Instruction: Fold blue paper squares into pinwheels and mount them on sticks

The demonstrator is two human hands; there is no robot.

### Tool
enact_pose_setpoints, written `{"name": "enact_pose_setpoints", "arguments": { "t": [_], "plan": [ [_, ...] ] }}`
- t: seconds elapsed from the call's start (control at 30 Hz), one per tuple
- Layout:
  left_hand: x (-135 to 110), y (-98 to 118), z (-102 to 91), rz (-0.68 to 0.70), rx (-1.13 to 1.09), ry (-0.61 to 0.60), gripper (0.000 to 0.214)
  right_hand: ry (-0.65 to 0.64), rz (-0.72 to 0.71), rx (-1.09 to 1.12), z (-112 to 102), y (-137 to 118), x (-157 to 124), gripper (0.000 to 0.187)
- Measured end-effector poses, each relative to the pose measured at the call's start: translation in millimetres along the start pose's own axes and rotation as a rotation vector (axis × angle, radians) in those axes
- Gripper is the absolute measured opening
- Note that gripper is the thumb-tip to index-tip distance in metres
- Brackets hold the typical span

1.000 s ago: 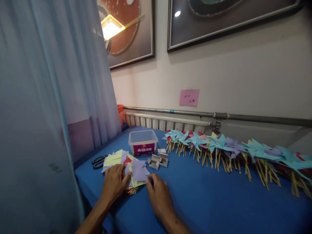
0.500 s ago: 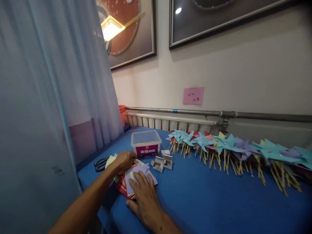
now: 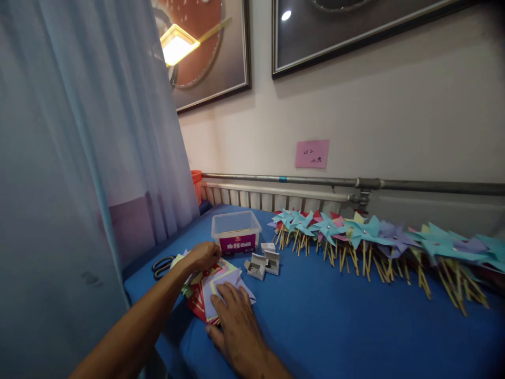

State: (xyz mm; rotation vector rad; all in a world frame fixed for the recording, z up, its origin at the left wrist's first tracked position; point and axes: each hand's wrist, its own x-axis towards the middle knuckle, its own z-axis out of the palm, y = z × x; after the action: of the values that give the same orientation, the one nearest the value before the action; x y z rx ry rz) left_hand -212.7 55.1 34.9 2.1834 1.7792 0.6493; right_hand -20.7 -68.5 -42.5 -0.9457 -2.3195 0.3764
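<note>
A loose stack of coloured paper sheets [image 3: 225,280], purple, pale yellow and red, lies on the blue-covered table. At its upper edge my left hand [image 3: 204,257] is closed, with fingers curled downward; whatever is between the fingertips is hidden. My right hand [image 3: 237,318] lies open and flat, its fingers pressing on the lower right part of the purple sheet. Just behind the papers are small open white boxes [image 3: 261,265] and a clear plastic tub [image 3: 236,226] with a purple label and thin sticks inside. Black-handled scissors [image 3: 161,267] rest left of the papers, partly covered.
A long row of paper pinwheels [image 3: 365,230] on wooden sticks lines the back of the blue table [image 3: 339,326]. Behind it run a metal pipe [image 3: 323,181] and a radiator. A blue curtain [image 3: 87,158] hangs at the left, near an orange basket [image 3: 196,187].
My left hand has shifted slightly, and more red and yellow paper shows beside it. My right hand stays flat on the stack. The view has moved a little.
</note>
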Motion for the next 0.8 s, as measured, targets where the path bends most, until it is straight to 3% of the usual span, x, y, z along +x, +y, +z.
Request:
{"name": "enact_pose_setpoints", "arguments": {
  "t": [0.17, 0.37, 0.7, 0.8],
  "plan": [
    [-4.2, 3.0, -9.5, 0.077, 0.094, -0.102, 0.013, 0.039, -0.018, -0.014, 1.4, 0.5, -0.6, 0.052],
    [-7.4, 0.2, -17.5, 0.146, 0.125, -0.101, 0.015, 0.097, -0.047, -0.031, -0.2, -0.2, -0.2, 0.053],
    [-12.7, 2.8, -31.5, -0.114, -0.471, -0.146, 0.015, 0.131, -0.107, 0.007, -17.0, -8.7, 1.4, 0.048],
    [-12.9, 4.1, -37.5, -0.127, -0.576, -0.048, 0.014, 0.126, -0.108, 0.016, -16.9, -7.6, 1.1, 0.047]
  ]
}}
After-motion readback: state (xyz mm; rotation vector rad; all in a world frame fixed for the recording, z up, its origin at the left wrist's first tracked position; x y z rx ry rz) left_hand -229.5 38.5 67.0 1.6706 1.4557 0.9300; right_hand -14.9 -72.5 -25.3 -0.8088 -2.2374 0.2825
